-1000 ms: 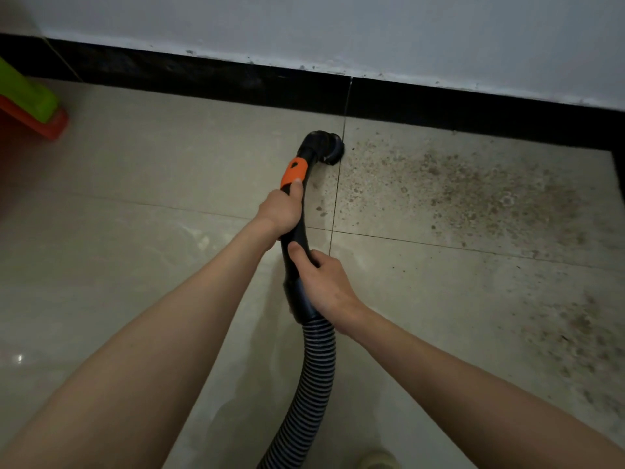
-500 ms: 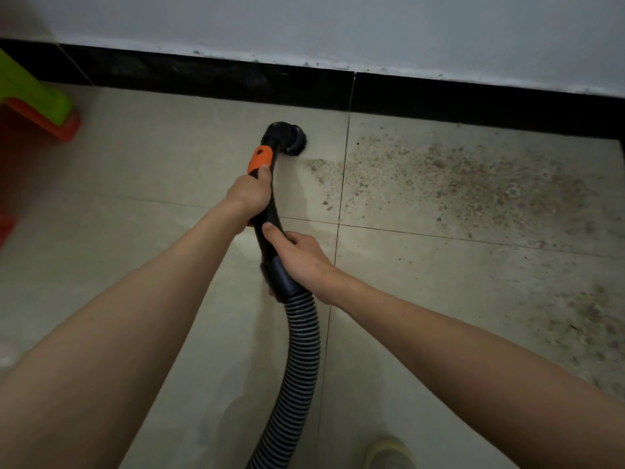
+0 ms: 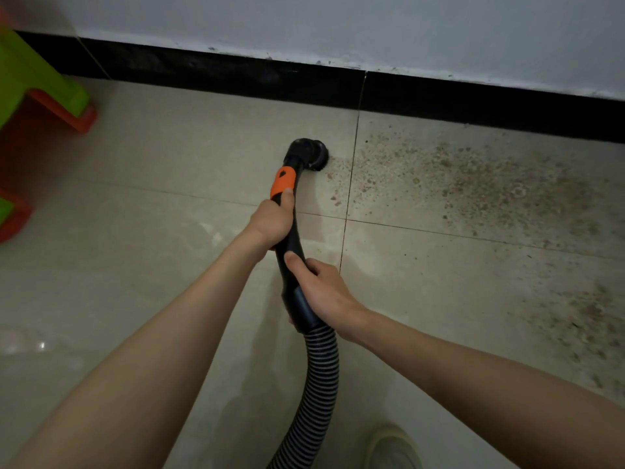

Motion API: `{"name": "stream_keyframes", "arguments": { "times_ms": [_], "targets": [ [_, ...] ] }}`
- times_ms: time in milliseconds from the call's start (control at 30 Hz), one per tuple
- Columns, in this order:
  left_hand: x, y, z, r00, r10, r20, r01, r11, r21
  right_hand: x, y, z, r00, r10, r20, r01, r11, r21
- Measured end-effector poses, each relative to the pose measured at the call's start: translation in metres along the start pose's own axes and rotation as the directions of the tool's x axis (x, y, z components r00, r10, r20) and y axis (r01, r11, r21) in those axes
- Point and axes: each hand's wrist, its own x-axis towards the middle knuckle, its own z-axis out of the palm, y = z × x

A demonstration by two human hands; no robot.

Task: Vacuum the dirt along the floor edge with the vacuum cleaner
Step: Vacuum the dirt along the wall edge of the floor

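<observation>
At 9 to 10 o'clock a blurred green and orange plastic stool (image 3: 40,93) stands on the pale floor tiles (image 3: 169,164). A black skirting strip (image 3: 236,74) runs along the foot of the white wall (image 3: 338,25) from 10 to 2 o'clock.

Near the middle, the vacuum cleaner shows as a curved black handle tube (image 3: 290,242) with an orange slider (image 3: 283,182) on its upper part. Its round black nozzle (image 3: 309,155) sits on the floor at about 12 o'clock from the hands, short of the skirting. A ribbed grey-and-black hose (image 3: 319,377) leaves the tube's lower end and runs toward 6 o'clock.

The left hand (image 3: 270,220) is wrapped round the tube just below the slider, thumb tip touching the orange piece. The right hand (image 3: 321,289) is curled round the lower tube and its collar, just above the hose, thumb lying along the tube.

Brown dirt (image 3: 473,184) speckles the tiles from just beside the nozzle out toward 3 o'clock, with more (image 3: 592,319) at 4 o'clock. A pale shoe (image 3: 392,448) shows at 5 o'clock
</observation>
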Motion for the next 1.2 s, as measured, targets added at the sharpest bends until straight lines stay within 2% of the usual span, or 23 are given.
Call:
{"name": "stream_keyframes", "arguments": {
  "times_ms": [267, 467, 633, 833, 933, 1200],
  "targets": [
    [-0.004, 0.017, 0.018, 0.998, 0.034, 0.043, -0.037, 0.996, 0.080, -0.003, 0.006, -0.007, 0.995, 0.026, -0.093, -0.020, 0.998, 0.062],
    [-0.003, 0.016, 0.018, 0.997, 0.041, 0.060, -0.046, 0.995, 0.084, -0.004, 0.006, -0.006, 0.995, 0.014, -0.098, -0.010, 0.999, 0.041],
    [-0.002, 0.013, 0.009, 0.999, 0.037, 0.029, -0.039, 0.996, 0.075, -0.003, -0.001, -0.004, 0.999, 0.005, -0.053, -0.004, 1.000, 0.014],
    [-0.008, -0.011, -0.011, 0.999, -0.031, -0.029, 0.030, 0.999, -0.040, -0.007, -0.007, 0.006, 0.997, 0.004, 0.077, 0.001, 0.998, -0.066],
    [-0.013, -0.019, -0.012, 0.999, -0.038, -0.031, 0.037, 0.999, -0.030, -0.014, -0.002, 0.010, 0.994, 0.022, 0.104, -0.018, 0.999, -0.039],
    [-0.024, -0.012, 0.005, 0.999, 0.013, 0.032, -0.015, 0.997, 0.072, -0.031, 0.011, 0.016, 0.998, 0.050, -0.048, -0.048, 0.998, 0.039]
  ]
}}
